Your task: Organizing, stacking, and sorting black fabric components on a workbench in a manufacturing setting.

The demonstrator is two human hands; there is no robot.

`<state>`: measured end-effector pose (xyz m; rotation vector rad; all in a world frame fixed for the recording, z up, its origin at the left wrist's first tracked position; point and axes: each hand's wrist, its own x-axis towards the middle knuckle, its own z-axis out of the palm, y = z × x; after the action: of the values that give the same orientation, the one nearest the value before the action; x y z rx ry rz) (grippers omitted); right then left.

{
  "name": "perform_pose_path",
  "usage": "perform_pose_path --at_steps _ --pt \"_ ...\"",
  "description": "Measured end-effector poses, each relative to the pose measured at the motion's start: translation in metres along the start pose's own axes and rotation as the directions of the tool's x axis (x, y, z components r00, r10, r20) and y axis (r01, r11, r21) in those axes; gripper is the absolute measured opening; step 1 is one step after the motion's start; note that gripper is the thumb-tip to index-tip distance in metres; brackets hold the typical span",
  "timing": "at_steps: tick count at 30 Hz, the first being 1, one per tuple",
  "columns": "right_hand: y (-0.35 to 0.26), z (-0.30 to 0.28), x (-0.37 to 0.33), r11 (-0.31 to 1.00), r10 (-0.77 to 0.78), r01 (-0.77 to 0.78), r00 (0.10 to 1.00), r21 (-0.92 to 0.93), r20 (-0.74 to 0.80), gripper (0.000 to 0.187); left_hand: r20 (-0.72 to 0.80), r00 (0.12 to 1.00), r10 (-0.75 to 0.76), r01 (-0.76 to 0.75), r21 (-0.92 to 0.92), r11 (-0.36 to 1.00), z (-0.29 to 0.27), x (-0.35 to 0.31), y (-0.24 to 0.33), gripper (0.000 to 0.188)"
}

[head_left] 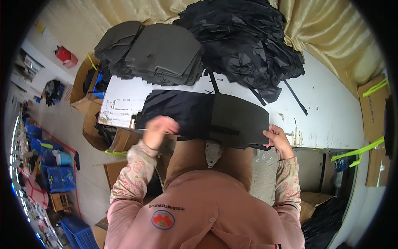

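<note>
Dark panel (242,114), black heap (244,50), grey stacks (163,45) behind

At a white table (331,114), the right hand (278,138) pinched the right edge of a dark grey panel (240,114) adjoining black fabric (178,108), the blurred left hand (160,128) was at the fabric's near left, and stacked grey sheets (163,47) stood far left beside a black heap (244,45).

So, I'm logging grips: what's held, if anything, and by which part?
The right hand holds the grey sheet by its right edge; I can't tell for the blurred left hand.
</note>
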<state>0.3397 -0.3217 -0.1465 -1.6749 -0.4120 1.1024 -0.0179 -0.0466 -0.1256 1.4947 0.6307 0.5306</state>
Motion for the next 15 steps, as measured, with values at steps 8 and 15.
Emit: perform_pose_path --at_steps 8,15 --pt "-0.019 -0.001 -0.008 0.987 -0.002 -0.01 0.997 0.163 0.076 0.012 0.671 0.618 -0.41 0.785 -0.505 0.359 0.157 -0.009 -0.02 0.054" --pt "-0.026 0.009 -0.016 0.976 -0.021 0.003 0.996 0.219 0.082 0.01 0.436 0.791 -0.429 0.546 -0.82 0.173 0.189 0.01 -0.019 0.038"
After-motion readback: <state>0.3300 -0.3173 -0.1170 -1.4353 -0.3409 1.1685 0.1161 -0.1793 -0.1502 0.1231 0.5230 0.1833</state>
